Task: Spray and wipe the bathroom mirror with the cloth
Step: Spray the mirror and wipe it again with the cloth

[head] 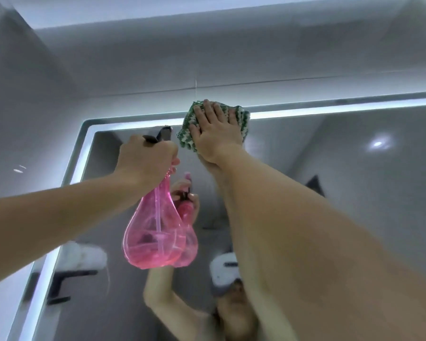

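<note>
My right hand (pixel 215 130) lies flat with straight fingers on a green and white cloth (pixel 242 119), pressing it against the mirror (pixel 330 156) at its lit top edge. My left hand (pixel 146 158) grips the neck of a pink see-through spray bottle (pixel 158 232) with a black trigger head (pixel 164 135). The bottle hangs below my fist, just in front of the glass and left of the cloth. A little pink liquid sits in its round bottom. The mirror reflects both arms and the bottle.
A bright light strip (pixel 342 108) runs along the mirror's top and left edges. Grey wall tiles (pixel 207 57) rise above it. The reflection shows a black shelf with white towels (pixel 81 257) at lower left and a ceiling spotlight (pixel 377 143).
</note>
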A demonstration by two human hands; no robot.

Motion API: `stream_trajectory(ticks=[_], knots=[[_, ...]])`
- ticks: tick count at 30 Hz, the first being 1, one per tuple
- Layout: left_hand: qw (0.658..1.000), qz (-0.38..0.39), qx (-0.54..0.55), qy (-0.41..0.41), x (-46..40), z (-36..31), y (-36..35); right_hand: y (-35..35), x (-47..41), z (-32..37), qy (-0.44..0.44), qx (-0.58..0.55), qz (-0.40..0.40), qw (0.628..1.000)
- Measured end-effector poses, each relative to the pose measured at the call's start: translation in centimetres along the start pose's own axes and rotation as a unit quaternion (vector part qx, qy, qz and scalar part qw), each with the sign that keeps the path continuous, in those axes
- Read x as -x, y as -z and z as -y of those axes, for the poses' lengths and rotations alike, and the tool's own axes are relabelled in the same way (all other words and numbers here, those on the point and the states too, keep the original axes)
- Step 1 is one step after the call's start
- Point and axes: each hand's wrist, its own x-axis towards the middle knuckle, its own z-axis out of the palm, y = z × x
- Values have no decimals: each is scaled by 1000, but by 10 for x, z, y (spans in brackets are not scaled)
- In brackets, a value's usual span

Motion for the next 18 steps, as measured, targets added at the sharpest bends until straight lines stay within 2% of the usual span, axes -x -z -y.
stream_trajectory(ticks=[2,5,12,18], knots=[[1000,-8,14,14,4,-8,-10,0,-2,-2,19,-2,3,1000],[1000,-19,15,-9,15,-18,-31,3,0,-21,32,2,-3,999],[999,13,46,-12,26,-13,-66,23,17,-124,-73,9,-14,997],[999,10,51,8,36,-15,-61,18,33,-112,-77,20,-7,997]])
